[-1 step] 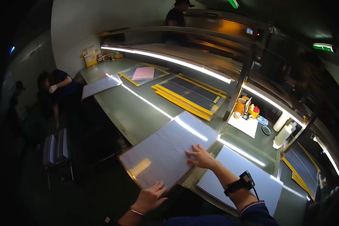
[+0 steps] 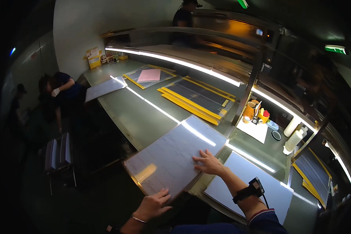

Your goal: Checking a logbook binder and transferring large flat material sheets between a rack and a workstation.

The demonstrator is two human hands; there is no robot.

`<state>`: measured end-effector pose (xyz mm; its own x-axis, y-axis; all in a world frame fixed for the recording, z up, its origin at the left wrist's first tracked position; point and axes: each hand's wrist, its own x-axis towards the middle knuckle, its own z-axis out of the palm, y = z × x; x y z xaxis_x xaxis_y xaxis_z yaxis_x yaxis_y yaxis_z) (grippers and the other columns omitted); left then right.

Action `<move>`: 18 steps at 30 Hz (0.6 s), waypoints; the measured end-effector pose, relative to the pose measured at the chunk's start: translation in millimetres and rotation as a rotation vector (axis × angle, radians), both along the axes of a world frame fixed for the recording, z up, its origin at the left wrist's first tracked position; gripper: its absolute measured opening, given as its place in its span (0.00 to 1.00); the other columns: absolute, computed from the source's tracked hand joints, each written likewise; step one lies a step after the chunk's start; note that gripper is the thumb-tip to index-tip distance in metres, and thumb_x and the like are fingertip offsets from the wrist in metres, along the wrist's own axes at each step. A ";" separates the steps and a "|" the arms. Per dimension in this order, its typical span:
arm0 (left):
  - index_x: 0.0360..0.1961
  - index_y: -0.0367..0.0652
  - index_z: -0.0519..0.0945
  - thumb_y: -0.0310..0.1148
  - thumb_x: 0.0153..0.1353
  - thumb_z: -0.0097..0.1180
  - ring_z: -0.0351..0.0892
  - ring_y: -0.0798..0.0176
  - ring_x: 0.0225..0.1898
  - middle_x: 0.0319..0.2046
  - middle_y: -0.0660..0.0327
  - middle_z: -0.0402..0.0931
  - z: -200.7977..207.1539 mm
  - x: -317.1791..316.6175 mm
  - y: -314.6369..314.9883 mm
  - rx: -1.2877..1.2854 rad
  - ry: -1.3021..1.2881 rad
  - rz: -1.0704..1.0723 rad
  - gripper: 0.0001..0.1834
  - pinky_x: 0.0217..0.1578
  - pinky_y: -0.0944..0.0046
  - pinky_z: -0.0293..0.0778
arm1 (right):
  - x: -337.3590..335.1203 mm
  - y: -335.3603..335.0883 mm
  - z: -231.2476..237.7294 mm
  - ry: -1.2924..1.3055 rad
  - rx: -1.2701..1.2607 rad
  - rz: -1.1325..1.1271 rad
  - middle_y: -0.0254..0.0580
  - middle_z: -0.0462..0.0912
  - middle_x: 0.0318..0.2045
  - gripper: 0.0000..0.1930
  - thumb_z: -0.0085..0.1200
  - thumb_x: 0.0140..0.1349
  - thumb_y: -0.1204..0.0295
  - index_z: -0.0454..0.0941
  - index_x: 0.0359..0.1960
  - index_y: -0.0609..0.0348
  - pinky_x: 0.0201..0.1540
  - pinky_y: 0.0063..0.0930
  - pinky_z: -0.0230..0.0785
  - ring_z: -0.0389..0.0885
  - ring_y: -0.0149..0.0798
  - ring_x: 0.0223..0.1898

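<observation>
A glossy pale panel with rows of small dark marks lies on the bench, its near left corner jutting past the bench's edge. It looks like the top of a thin stack. My right hand rests on its right part, fingers spread, with a black device strapped to that forearm. At the near edge is my left hand, fingers stretched out and touching the panel's border. Neither hand grips anything. To the right, partly under my right forearm, lies a stack of plain pale sheets.
Yellow-edged dark frames lie behind the panel; a pink sheet sits on another frame farther left. Orange containers, a tape roll and white bottles stand at right. A co-worker bends at the left end. Light tubes hang above.
</observation>
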<state>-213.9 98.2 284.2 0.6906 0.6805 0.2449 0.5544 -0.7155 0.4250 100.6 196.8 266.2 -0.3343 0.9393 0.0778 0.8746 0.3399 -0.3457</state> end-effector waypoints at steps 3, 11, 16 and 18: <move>0.47 0.43 0.75 0.38 0.45 0.63 0.66 0.56 0.56 0.55 0.53 0.66 7.4 -22.8 1.4 -0.097 0.042 -0.021 0.26 0.53 0.63 0.67 | -1.3 -0.7 7.4 0.003 -0.011 0.012 0.59 0.60 0.58 0.23 0.54 0.53 0.56 0.74 0.51 0.46 0.60 0.45 0.52 0.56 0.68 0.57; 0.45 0.46 0.77 0.38 0.45 0.63 0.64 0.60 0.58 0.56 0.59 0.66 -0.7 -39.1 4.5 -0.183 0.037 -0.010 0.23 0.53 0.64 0.67 | -6.5 7.1 9.3 -0.023 -0.022 0.013 0.57 0.64 0.56 0.25 0.58 0.48 0.53 0.76 0.48 0.46 0.57 0.44 0.57 0.61 0.63 0.55; 0.43 0.46 0.78 0.42 0.47 0.62 0.64 0.61 0.58 0.56 0.58 0.66 -9.5 -40.1 1.6 -0.164 -0.030 -0.042 0.21 0.54 0.65 0.66 | 0.9 4.0 14.8 0.018 -0.050 0.013 0.58 0.65 0.56 0.27 0.59 0.47 0.52 0.76 0.49 0.47 0.56 0.43 0.58 0.62 0.63 0.55; 0.43 0.46 0.79 0.41 0.47 0.62 0.63 0.61 0.59 0.56 0.58 0.66 -16.3 -40.4 -0.2 -0.166 -0.028 -0.015 0.21 0.54 0.65 0.66 | -4.4 2.2 14.4 -0.032 -0.022 0.028 0.59 0.64 0.57 0.27 0.59 0.47 0.52 0.75 0.50 0.48 0.57 0.44 0.57 0.61 0.64 0.56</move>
<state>-254.3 98.1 267.9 0.6956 0.7027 0.1495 0.5302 -0.6426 0.5531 96.2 199.0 280.5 -0.3628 0.9307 0.0456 0.8755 0.3572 -0.3255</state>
